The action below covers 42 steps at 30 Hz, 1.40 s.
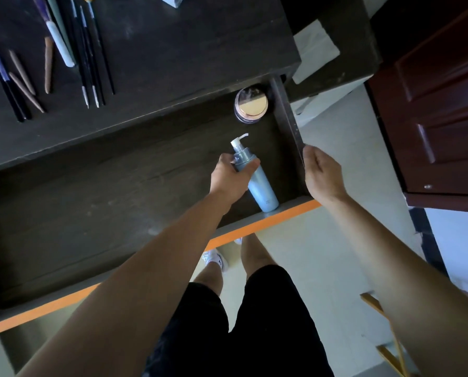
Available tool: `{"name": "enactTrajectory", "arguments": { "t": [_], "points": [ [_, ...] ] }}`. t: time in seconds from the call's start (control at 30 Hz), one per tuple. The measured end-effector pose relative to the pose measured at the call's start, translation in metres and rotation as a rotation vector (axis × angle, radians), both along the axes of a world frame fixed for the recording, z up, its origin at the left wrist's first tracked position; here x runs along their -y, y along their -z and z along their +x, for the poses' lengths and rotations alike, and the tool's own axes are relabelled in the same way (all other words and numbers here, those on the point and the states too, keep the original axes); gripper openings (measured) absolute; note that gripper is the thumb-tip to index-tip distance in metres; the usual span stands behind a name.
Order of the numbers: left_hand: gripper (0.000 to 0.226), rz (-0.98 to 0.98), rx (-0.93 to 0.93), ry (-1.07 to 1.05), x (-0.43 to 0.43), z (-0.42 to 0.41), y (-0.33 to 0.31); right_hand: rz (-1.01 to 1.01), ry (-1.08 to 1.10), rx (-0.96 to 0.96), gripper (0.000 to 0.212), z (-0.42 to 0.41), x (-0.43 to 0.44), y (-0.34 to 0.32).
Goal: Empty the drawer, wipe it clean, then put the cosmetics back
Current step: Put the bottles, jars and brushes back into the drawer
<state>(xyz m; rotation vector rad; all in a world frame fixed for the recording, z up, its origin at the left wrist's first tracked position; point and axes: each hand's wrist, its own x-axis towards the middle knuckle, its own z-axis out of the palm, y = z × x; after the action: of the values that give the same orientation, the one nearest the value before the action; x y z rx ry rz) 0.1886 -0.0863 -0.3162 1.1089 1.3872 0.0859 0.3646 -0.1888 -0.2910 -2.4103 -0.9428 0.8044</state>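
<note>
Item: open drawer (254, 227), dark interior, orange front edge.

Contents: blue pump bottle (264, 189) lying at the right end, base against the front wall, pump pointing inward; round gold-lidded jar (251, 104) at the back right corner, well apart from the bottle.

Left hand (232, 175): grasping the bottle round its collar, thumb and fingers curled.

Right hand (322, 172): loose, fingers resting against the drawer's right wall, holding nothing.

Desk top (186, 44): brushes and pencils (91, 50) laid out in a row; white tissue (315, 50) at the right end.

Handling note: whether the bottle is going out or in cannot be told. Either way, a grip lower on the body is advised. The collar hold leaves the long end swinging and risks pressing the pump. Steady the drawer with the right hand.
</note>
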Motion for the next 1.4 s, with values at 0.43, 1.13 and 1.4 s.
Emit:
{"name": "enactTrajectory", "arguments": {
  "t": [0.43,1.13,1.4],
  "points": [
    [0.034,0.088,-0.065,0.116,0.011,0.072,0.007,0.007,0.024,-0.046,0.038,0.0,0.007,0.01],
    [0.07,0.897,-0.344,0.334,-0.089,-0.09,-0.155,0.158,-0.176,0.258,0.067,-0.051,-0.116,-0.12],
    [0.076,0.904,-0.422,0.156,-0.179,-0.111,-0.189,0.292,-0.331,0.1,0.072,-0.069,-0.224,-0.163]
  ]
}}
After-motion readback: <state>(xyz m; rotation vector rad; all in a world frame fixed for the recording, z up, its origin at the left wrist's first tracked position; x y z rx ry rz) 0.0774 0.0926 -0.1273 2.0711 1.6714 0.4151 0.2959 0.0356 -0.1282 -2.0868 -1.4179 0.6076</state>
